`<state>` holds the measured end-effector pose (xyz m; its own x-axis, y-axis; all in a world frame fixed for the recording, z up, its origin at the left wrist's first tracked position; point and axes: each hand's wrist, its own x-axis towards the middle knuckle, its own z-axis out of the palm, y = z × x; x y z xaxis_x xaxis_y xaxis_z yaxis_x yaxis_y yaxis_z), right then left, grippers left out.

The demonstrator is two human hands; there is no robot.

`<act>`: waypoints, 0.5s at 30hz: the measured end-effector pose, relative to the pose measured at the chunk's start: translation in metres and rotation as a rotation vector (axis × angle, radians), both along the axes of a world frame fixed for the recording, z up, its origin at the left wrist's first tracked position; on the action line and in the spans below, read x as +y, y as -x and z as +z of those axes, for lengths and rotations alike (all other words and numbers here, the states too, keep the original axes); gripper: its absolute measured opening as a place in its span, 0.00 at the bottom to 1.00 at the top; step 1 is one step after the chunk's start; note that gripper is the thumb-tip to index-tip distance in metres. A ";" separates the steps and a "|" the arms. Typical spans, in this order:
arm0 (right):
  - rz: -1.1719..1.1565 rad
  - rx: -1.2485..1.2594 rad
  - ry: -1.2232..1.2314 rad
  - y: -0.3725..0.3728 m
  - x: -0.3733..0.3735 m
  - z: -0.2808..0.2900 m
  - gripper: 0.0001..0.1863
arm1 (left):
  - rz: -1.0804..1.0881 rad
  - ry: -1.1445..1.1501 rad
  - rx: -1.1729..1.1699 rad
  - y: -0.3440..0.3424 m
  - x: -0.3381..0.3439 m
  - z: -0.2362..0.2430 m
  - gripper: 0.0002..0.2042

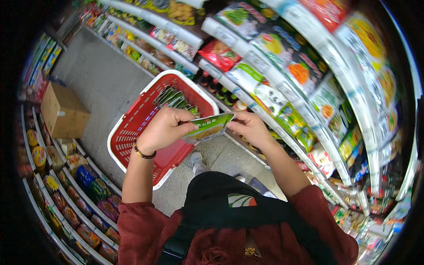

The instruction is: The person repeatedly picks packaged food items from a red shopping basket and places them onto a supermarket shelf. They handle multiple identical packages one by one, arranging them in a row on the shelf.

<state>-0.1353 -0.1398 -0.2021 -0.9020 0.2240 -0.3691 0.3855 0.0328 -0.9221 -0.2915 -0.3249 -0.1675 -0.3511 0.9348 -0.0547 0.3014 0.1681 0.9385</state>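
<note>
My left hand (pixel 165 128) and my right hand (pixel 250 127) both hold a flat green and yellow packet (pixel 208 126) by its two ends, in front of my chest. The packet hangs over the near corner of a red plastic basket (pixel 132 128) with a white rim. Inside the basket, at its far end, stand several similar green packets (pixel 174 99). A bead bracelet sits on my left wrist.
Shelves of packaged food (pixel 304 75) run along my right, with bottles low down. More shelves of cups and packets (pixel 75 190) line my left. A cardboard box (pixel 62 110) stands on the grey floor (pixel 101 79) of the aisle ahead.
</note>
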 end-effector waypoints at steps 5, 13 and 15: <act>-0.120 0.143 -0.227 -0.118 0.016 0.088 0.06 | -0.147 -0.132 -0.260 -0.089 0.056 0.074 0.08; -0.573 0.336 -0.085 -0.347 0.057 0.160 0.07 | -0.379 -0.420 -0.672 -0.286 0.155 0.124 0.27; -0.709 0.422 -0.105 -0.393 0.063 0.171 0.06 | -0.488 -0.286 -0.578 -0.327 0.164 0.123 0.23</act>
<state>0.2574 -0.0763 -0.0308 -0.5918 0.8057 0.0230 -0.0305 0.0062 -0.9995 0.0356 -0.1609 -0.0446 0.1108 0.9805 0.1621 -0.2670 -0.1278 0.9552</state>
